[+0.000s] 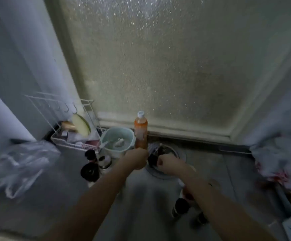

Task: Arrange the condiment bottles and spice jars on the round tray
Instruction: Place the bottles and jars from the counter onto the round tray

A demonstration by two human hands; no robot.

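- While the left hand [137, 158] closes around the base of the tall orange-filled plastic bottle [140, 130], its fingers are curled shut.
- Right hand [169, 165] pinches a small dark-capped jar [152, 160] over the round grey tray [179, 153].
- Several dark-lidded spice jars [89, 171] wait on the steel counter [63, 197], so most arranging seems left.

Head view — forward-down, close over counter [141, 197]

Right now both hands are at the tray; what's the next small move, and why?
Probably set the orange bottle down on the round tray. The left hand grips its base beside the tray's left edge, while the right hand holds a dark jar over the tray.
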